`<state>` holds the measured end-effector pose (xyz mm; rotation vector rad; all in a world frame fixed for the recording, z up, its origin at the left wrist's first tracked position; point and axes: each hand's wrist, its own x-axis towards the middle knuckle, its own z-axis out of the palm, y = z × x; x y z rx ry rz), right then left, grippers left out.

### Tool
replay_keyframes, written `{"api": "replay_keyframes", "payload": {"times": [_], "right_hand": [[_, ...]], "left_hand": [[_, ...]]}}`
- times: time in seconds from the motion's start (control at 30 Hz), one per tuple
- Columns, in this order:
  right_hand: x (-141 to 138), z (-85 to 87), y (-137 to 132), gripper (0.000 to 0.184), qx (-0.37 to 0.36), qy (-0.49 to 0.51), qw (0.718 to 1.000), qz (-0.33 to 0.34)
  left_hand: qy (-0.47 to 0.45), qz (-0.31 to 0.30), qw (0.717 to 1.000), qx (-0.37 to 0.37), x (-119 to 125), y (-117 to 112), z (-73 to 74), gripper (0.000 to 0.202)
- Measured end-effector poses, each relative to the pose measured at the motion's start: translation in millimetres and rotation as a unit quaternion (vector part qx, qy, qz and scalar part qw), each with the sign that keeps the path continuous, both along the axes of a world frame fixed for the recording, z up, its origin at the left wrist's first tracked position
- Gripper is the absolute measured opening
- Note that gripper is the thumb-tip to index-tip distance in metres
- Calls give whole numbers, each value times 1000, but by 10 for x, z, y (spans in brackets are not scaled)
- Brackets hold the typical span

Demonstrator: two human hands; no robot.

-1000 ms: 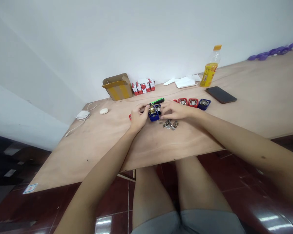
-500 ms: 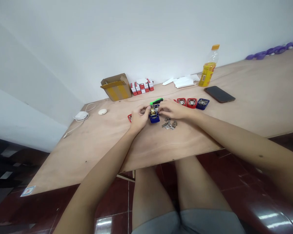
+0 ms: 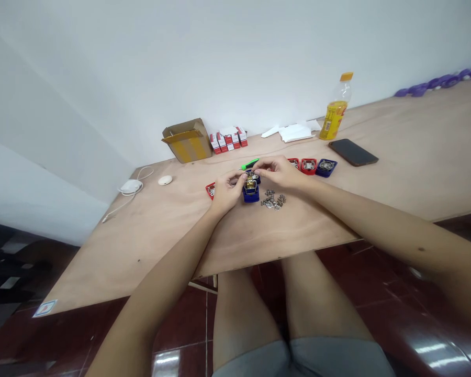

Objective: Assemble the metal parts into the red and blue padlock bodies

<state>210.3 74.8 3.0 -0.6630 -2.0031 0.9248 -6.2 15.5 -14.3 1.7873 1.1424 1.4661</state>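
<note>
A small blue plastic block (image 3: 250, 195) with a brass and silver metal part on top sits on the plywood table (image 3: 172, 230). My left hand (image 3: 226, 190) pinches the metal part from the left. My right hand (image 3: 279, 172) is curled just right of it, fingertips pinched at the metal top near a green-handled screwdriver (image 3: 250, 164). A pile of small silver metal parts (image 3: 273, 200) lies just right of the blue block. A red block (image 3: 210, 189) peeks out behind my left hand.
Two red blocks (image 3: 308, 165) and a blue one (image 3: 325, 167) line up behind my right hand. Farther back are a black phone (image 3: 354, 152), a yellow drink bottle (image 3: 335, 110), white papers (image 3: 296, 131), red-white small boxes (image 3: 228, 140), a cardboard box (image 3: 187, 140), and a white charger with cable (image 3: 130, 186).
My right hand has lifted slightly and its fingertips have come up to the top of the metal part. The blue block has shifted a little toward me.
</note>
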Motion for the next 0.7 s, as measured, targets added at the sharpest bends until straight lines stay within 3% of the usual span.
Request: {"api": "replay_keyframes", "payload": {"times": [0.37, 0.7], "right_hand": [[-38, -42, 26, 30, -115, 77, 989, 41], [-44, -11, -31, 27, -151, 95, 983, 52]], "left_hand": [[-32, -18, 999, -9, 11, 36, -4, 49], [-36, -23, 999, -16, 12, 24, -4, 50]]}}
